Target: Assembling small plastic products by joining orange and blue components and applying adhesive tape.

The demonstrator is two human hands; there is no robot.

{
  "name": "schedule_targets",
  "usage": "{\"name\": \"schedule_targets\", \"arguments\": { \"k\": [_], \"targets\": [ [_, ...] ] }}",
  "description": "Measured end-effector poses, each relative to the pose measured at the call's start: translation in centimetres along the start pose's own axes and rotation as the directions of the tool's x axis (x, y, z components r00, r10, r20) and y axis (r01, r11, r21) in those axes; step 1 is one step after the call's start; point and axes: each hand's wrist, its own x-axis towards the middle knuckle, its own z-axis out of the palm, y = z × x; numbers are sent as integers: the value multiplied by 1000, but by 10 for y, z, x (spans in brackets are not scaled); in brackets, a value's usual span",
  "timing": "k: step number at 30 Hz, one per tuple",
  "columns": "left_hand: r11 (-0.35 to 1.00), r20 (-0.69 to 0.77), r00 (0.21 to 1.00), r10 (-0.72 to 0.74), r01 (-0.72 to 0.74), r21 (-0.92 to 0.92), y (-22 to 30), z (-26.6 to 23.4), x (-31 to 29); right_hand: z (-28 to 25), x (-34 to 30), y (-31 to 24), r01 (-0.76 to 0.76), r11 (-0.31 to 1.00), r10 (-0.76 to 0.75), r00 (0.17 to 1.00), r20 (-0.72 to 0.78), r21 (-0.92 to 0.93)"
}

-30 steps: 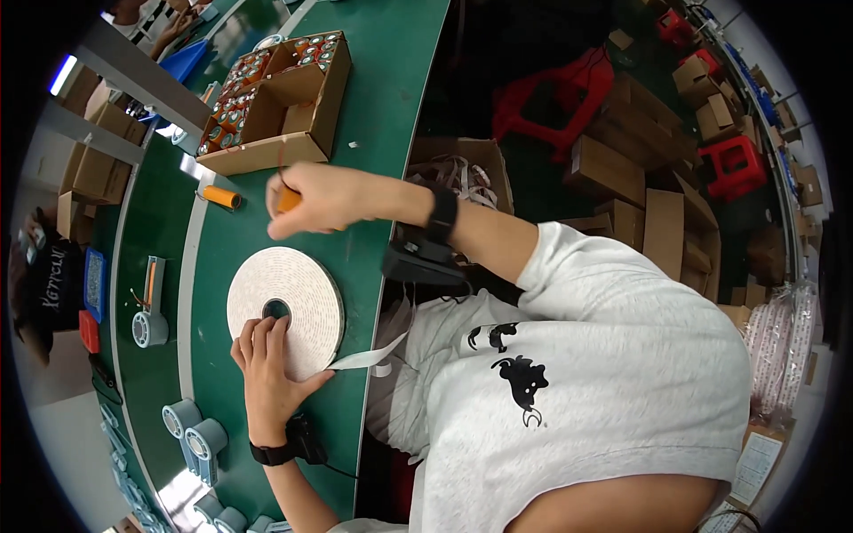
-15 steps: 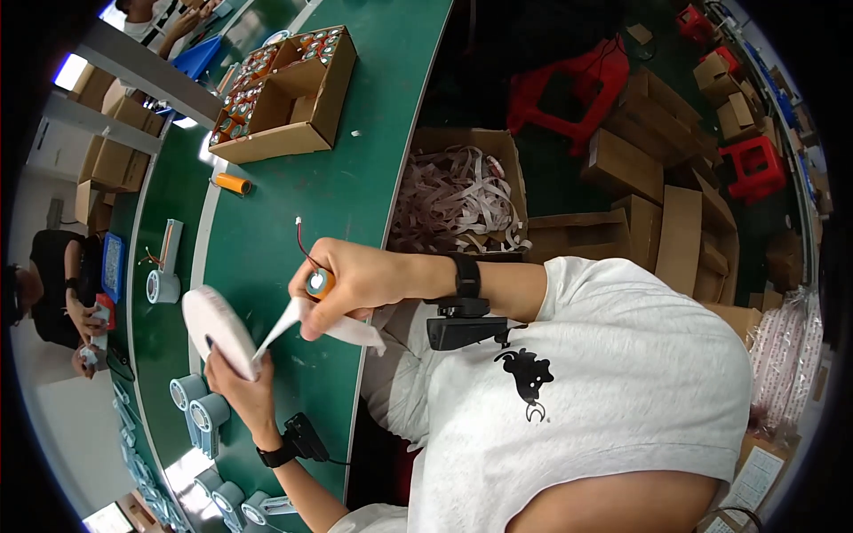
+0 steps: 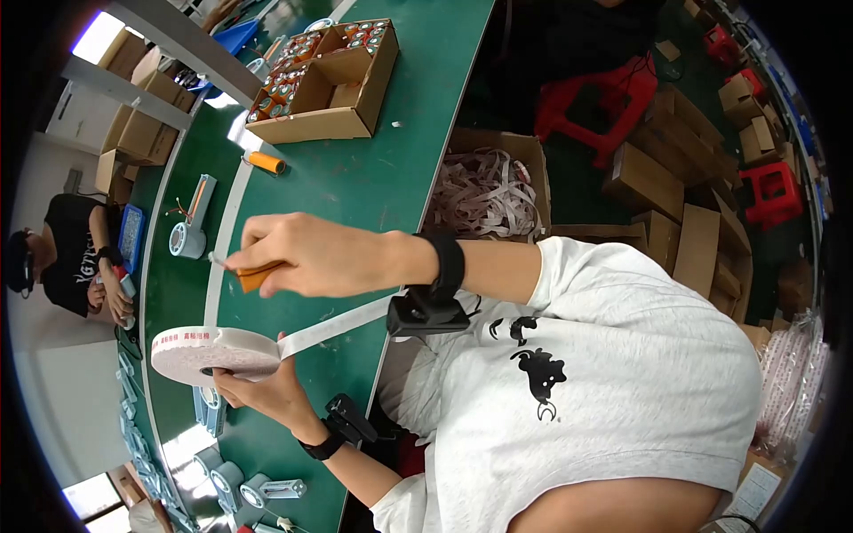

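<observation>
one orange cell (image 3: 255, 279) is pinched between the fingers and thumb of the right hand (image 3: 311, 253), over the green bench (image 3: 364, 186). one white tape roll (image 3: 218, 360) tilts in the left hand (image 3: 275, 391), its fingers curled in under the core; one strip (image 3: 338, 327) runs from it toward the bench edge, its end hidden behind the right wrist's black device (image 3: 426, 315). a green stretch separates the right hand from one loose cell (image 3: 266, 163) and one cardboard box (image 3: 333, 127) of cells, too crowded to count. half a second ago the roll stood steeper and less strip was drawn out.
</observation>
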Motion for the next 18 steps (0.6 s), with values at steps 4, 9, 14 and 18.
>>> {"name": "schedule_targets", "arguments": {
  "k": [4, 9, 14, 18],
  "targets": [
    [994, -31, 997, -67, 70, 89, 4, -7, -4, 34, 10, -13, -1, 999, 3, 999, 47, -47],
    [983, 9, 994, -110, 107, 151, 11, -11, -5, 54, 5, -4, -41, 999, 41, 999, 13, -7],
    [962, 101, 982, -160, 132, 240, 38, -22, -7, 57, 11, 9, -89, 993, 84, 994, -70, -83],
    [964, 96, 968, -234, 243, -109, 32, -7, -1, 61, 13, 4, -8, 997, -8, 982, -189, -80]
  ]
}}
